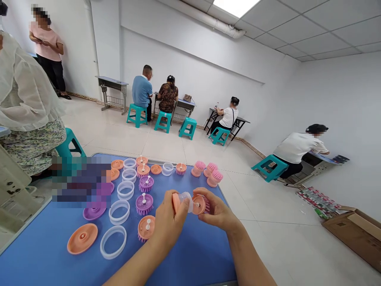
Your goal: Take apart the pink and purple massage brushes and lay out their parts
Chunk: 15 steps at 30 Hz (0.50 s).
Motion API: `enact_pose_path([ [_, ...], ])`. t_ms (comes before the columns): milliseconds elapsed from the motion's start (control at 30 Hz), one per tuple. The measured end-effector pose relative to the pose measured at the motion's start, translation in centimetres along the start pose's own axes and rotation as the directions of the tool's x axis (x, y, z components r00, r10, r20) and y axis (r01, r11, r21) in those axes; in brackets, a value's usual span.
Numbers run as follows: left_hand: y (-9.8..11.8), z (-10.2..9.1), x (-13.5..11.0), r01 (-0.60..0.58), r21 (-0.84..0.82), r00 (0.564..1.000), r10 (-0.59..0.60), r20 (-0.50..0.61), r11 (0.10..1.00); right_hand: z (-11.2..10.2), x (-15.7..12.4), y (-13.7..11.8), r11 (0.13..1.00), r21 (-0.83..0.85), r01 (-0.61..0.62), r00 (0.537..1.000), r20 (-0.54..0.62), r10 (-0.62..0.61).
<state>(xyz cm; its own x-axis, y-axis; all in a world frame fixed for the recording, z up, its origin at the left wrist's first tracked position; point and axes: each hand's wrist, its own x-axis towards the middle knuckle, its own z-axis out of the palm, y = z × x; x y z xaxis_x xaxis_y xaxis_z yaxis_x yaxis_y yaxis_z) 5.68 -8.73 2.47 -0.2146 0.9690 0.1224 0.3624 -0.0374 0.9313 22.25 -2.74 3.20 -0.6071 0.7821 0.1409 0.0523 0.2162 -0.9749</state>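
Observation:
My left hand (pixel 168 218) is closed around an orange round cap (pixel 176 201) with a clear plastic ring (pixel 185 197) on its inner side. Close against that ring, my right hand (pixel 218 214) grips an orange brush head (pixel 199 205) with pink bristles facing right and a small white stem at its centre. Left of my hands are rows of loose parts: orange and purple caps (pixel 82 238), clear rings (pixel 113 242), and bristled brush heads (pixel 144 203) with white stems. Three brushes with pink bristles up (pixel 214 178) stand at the far right corner.
A blue tabletop (pixel 196 254) lies under my hands. Several people sit on teal stools (pixel 137 115) at desks along the walls; one person stands at the far left. A cardboard box (pixel 354 234) and wrapped bottles (pixel 318 201) are on the floor at right.

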Motion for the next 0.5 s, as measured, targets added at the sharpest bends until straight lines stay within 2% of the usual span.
enact_pose_path([
  [100, 0.1, 0.0, -0.3, -0.080, -0.019, 0.996, 0.080, -0.026, 0.997, 0.2, 0.5, 0.3, 0.996, 0.082, -0.036, 0.991, -0.128, 0.046],
  [200, 0.0, 0.4, -0.9, -0.170, -0.005, 0.985, 0.170, -0.005, 0.985, 0.6, 1.3, 1.1, 0.993, 0.090, -0.070, 0.953, -0.289, 0.093],
  [333, -0.3, 1.0, -1.3, -0.270, -0.002, 0.961, 0.270, 0.064, 0.963, 1.0, 2.7, 3.0, 0.989, -0.082, -0.121, 0.879, -0.472, 0.068],
  [500, -0.3, 1.4, -1.6, -0.299, -0.012, 0.946, 0.298, 0.125, 0.954, 1.6, 4.4, 5.5, 0.941, -0.324, -0.094, 0.846, -0.525, -0.096],
])
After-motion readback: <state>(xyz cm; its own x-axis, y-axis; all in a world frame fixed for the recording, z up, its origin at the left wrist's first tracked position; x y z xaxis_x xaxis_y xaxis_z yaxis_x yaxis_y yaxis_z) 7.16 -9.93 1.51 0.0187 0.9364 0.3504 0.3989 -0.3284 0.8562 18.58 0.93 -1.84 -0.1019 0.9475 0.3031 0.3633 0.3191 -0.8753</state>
